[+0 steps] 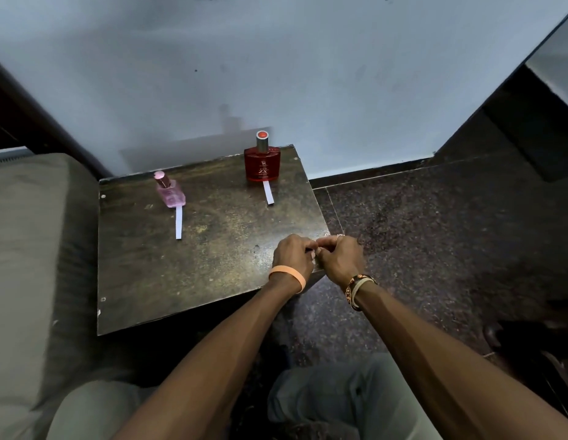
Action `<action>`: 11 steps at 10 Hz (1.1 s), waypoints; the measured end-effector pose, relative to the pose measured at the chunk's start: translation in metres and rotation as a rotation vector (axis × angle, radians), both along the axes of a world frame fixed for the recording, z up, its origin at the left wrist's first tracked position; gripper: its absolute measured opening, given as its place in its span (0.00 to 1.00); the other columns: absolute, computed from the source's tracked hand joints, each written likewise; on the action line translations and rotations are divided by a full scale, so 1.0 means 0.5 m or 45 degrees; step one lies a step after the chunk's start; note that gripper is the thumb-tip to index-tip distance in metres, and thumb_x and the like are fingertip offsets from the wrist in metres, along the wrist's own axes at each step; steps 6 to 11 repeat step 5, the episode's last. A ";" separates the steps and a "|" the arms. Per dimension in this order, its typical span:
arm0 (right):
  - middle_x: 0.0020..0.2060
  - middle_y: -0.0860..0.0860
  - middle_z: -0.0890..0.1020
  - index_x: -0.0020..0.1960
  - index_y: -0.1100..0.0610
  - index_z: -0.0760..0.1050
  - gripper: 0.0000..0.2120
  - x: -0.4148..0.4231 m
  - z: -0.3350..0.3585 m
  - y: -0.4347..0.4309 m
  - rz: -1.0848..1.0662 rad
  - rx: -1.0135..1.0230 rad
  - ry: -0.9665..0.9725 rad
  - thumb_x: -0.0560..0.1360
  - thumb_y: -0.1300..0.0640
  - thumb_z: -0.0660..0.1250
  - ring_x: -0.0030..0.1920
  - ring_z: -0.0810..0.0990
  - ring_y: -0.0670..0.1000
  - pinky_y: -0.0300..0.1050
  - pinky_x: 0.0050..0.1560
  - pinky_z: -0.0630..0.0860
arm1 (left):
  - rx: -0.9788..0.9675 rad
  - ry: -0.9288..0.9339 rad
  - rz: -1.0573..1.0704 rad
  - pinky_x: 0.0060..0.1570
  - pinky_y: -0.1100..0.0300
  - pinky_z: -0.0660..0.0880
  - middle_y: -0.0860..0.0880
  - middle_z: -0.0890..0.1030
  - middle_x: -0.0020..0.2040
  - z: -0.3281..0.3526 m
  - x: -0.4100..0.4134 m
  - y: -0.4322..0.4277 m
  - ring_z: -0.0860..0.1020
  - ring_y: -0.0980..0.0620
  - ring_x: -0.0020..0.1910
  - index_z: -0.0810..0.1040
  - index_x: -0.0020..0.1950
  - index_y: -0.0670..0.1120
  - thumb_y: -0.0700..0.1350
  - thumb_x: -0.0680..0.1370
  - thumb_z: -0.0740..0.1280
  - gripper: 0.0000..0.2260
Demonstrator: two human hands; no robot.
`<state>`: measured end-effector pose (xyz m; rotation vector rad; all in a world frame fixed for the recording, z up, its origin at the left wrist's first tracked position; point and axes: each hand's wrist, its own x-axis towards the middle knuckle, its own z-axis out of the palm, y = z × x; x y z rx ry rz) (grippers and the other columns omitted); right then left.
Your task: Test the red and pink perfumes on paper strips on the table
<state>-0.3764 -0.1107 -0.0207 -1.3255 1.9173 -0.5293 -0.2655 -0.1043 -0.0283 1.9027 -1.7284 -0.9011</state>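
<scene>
Dark, scuffed wood tops the small table (213, 265), which is pushed against a pale wall (276, 58). Over the table's near right corner the left hand (292, 257) and the right hand (341, 257) meet, fingers curled in and fingertips touching; whether anything is pinched between them I cannot tell. A peach wristband (289, 274) circles the left wrist and a woven bracelet (355, 289) the right.

Farther out, by the far right corner, the red perfume (262, 163) stands upright with its cap on. A white paper strip (268, 193) lies flat in front of it, its far end at the bottle's base. Near the far left corner the pink perfume (169, 192) stands capped too, and a second paper strip (179, 222) runs from its base toward the near edge. A grey cushion (31, 249) sits along the left edge, and speckled dark floor (435, 249) lies beyond the right edge.
</scene>
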 end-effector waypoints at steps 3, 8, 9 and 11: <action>0.42 0.51 0.84 0.57 0.57 0.81 0.12 0.003 0.022 0.009 -0.014 -0.067 0.072 0.75 0.57 0.70 0.45 0.81 0.49 0.42 0.48 0.75 | -0.035 -0.074 -0.050 0.51 0.56 0.75 0.47 0.80 0.55 0.023 0.027 0.015 0.78 0.48 0.54 0.81 0.57 0.49 0.41 0.77 0.66 0.10; 0.57 0.54 0.79 0.64 0.56 0.75 0.20 0.002 0.069 0.050 0.077 -0.280 0.223 0.79 0.44 0.61 0.56 0.77 0.53 0.49 0.55 0.75 | -0.149 -0.176 -0.045 0.56 0.57 0.71 0.48 0.79 0.56 0.076 0.092 0.048 0.75 0.48 0.57 0.77 0.62 0.50 0.45 0.79 0.62 0.12; 0.57 0.54 0.79 0.64 0.56 0.75 0.20 0.002 0.069 0.050 0.077 -0.280 0.223 0.79 0.44 0.61 0.56 0.77 0.53 0.49 0.55 0.75 | -0.149 -0.176 -0.045 0.56 0.57 0.71 0.48 0.79 0.56 0.076 0.092 0.048 0.75 0.48 0.57 0.77 0.62 0.50 0.45 0.79 0.62 0.12; 0.57 0.54 0.79 0.64 0.56 0.75 0.20 0.002 0.069 0.050 0.077 -0.280 0.223 0.79 0.44 0.61 0.56 0.77 0.53 0.49 0.55 0.75 | -0.149 -0.176 -0.045 0.56 0.57 0.71 0.48 0.79 0.56 0.076 0.092 0.048 0.75 0.48 0.57 0.77 0.62 0.50 0.45 0.79 0.62 0.12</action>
